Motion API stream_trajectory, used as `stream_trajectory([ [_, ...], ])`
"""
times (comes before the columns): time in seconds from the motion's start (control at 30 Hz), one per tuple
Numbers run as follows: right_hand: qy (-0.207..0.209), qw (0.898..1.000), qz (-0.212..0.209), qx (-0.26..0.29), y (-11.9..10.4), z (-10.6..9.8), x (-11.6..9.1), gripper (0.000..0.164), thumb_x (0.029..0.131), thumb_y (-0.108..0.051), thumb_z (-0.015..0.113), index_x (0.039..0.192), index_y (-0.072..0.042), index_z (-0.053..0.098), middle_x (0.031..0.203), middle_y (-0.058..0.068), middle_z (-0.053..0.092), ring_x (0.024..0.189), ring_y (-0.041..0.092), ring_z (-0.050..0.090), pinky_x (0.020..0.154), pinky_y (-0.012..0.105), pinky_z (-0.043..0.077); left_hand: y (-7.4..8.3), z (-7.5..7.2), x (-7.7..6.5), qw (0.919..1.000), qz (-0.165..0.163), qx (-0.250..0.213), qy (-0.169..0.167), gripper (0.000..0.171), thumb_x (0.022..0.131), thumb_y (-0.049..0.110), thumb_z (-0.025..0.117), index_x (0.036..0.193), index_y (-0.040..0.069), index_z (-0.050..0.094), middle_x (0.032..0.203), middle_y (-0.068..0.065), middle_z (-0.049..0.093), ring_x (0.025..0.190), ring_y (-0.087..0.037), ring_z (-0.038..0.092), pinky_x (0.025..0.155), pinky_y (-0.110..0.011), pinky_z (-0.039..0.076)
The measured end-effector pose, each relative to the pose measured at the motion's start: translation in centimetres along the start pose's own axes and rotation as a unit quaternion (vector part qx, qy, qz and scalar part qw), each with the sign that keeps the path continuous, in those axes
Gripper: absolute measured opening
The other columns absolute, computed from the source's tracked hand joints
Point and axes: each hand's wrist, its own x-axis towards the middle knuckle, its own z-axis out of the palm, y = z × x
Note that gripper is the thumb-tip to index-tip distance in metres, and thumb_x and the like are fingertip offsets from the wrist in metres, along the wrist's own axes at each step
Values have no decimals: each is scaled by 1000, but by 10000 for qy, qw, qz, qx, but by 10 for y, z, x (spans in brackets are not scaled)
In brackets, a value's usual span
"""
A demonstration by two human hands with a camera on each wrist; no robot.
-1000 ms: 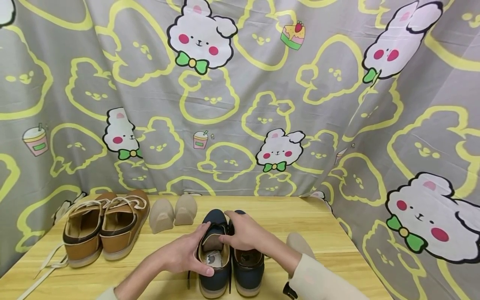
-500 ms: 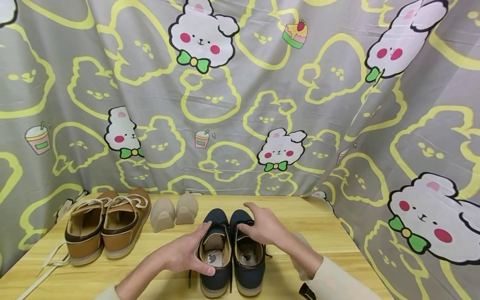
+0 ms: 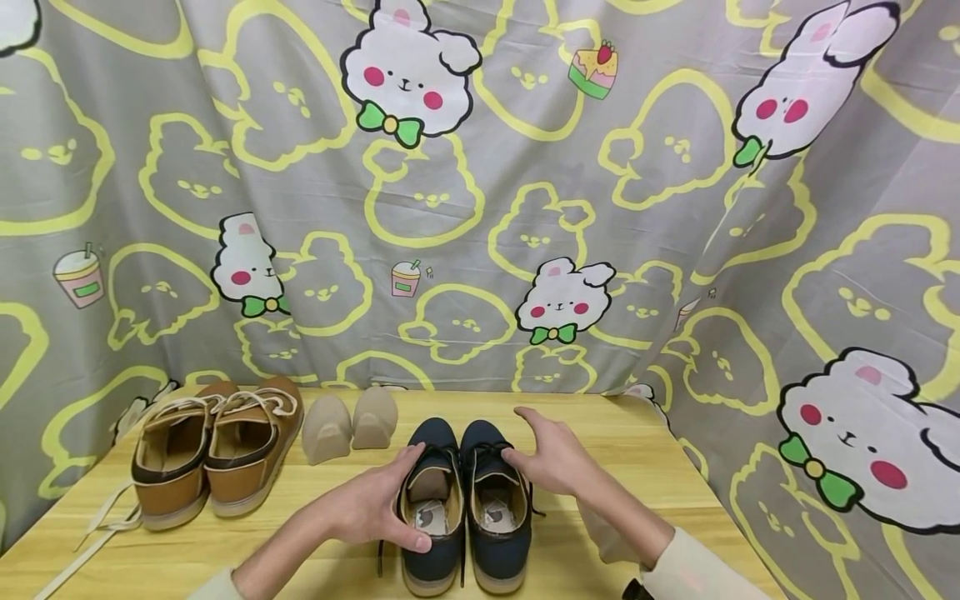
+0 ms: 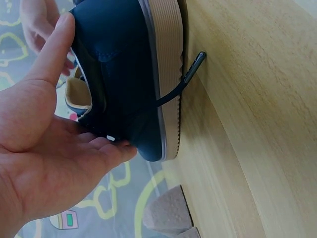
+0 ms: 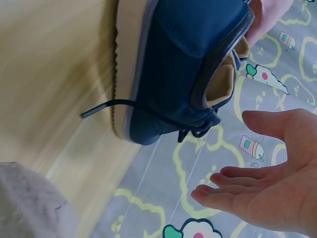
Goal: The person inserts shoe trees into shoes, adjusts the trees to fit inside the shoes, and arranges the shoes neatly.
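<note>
Two dark blue lace-up shoes stand side by side on the wooden table, toes pointing away: the left shoe (image 3: 429, 562) and the right shoe (image 3: 498, 562). My left hand (image 3: 363, 504) spans the outer side of the left shoe. Its thumb lies by the heel collar and its fairly straight fingers touch near the laces, as the left wrist view shows. A grey-brown filling is visible inside the left shoe (image 4: 114, 59). To the right of the right shoe, my right hand (image 3: 558, 458) hovers apart from it, fingers extended and holding nothing. Black laces hang down the shoes' sides.
At the left stand two brown shoes (image 3: 171, 496) with loose white laces. Two beige shoe inserts (image 3: 327, 429) lie between them and the blue pair. Another beige insert (image 3: 603, 533) is partly hidden by my right forearm. A patterned curtain (image 3: 450, 208) closes off the back and sides.
My right hand has left the right blue shoe and moved to the right, uncovering its opening and laces. My left hand stays at the left shoe.
</note>
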Motion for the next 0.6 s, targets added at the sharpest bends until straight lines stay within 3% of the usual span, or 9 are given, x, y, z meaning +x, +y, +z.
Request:
stream_trajectory([
  [0.6,306,9989,354,2,34,-9,-13,73,92,-32,74,153,-7,43,140,26,59,126,44,58,103,58,48,2,-1,1,9999,-93,6,-59,124,78,50,85,164,5,9,167,-27,13,145,-41,40,114,-61,34],
])
